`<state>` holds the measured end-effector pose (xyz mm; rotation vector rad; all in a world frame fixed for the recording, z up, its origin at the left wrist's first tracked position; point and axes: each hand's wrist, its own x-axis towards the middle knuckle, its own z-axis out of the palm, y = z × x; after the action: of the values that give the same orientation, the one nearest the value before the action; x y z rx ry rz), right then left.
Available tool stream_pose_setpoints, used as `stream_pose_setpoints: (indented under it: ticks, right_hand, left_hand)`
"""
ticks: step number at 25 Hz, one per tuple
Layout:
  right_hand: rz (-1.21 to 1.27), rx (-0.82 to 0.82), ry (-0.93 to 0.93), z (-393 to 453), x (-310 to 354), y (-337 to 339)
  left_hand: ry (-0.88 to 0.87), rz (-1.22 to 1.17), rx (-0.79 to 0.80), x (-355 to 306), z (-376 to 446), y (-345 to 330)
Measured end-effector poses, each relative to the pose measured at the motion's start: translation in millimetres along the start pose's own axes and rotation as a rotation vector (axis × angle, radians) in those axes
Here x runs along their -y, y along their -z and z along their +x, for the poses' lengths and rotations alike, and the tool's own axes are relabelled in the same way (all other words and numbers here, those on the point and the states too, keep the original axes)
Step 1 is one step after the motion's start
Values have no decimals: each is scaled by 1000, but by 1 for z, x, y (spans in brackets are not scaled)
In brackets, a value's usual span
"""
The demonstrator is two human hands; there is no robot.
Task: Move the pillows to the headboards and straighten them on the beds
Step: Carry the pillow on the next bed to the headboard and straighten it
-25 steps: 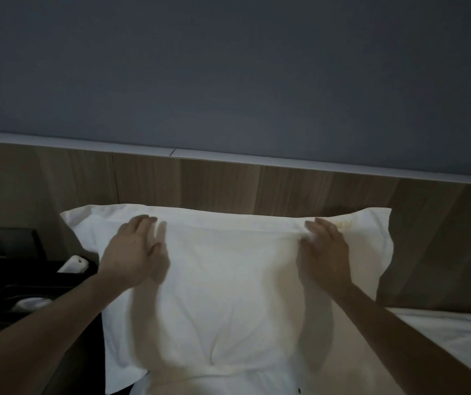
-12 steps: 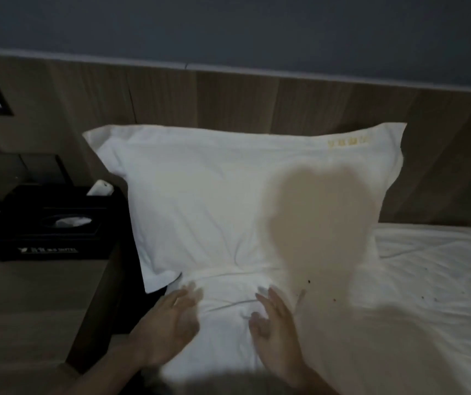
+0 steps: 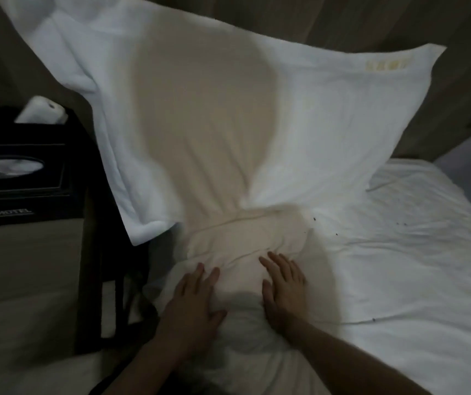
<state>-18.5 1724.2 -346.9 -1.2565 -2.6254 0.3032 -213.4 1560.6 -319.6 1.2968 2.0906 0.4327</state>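
A white pillow leans upright against the wooden headboard at the head of the bed, its lower left corner hanging over the bed's edge. Below it lies a rumpled white sheet. My left hand and my right hand both lie flat, fingers straight, on a bunched fold of the sheet just below the pillow. Neither hand touches the pillow. A shadow falls across the pillow's middle.
A dark nightstand stands left of the bed, close to the pillow's corner. On it sit a black tissue box and a white roll-shaped object. The mattress stretches away to the right.
Both hands left the pillow's top edge and came down onto the sheet below it. My view dropped and moved closer to the bed.
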Motion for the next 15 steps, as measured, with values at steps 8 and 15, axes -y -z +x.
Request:
stream_pose_setpoints:
  ticks: [8, 15]
  right_hand:
    - [165, 426, -336, 20, 61, 69]
    - [838, 202, -722, -72, 183, 257]
  left_hand:
    - [68, -121, 551, 4, -62, 87]
    - [117, -188, 501, -80, -185, 248]
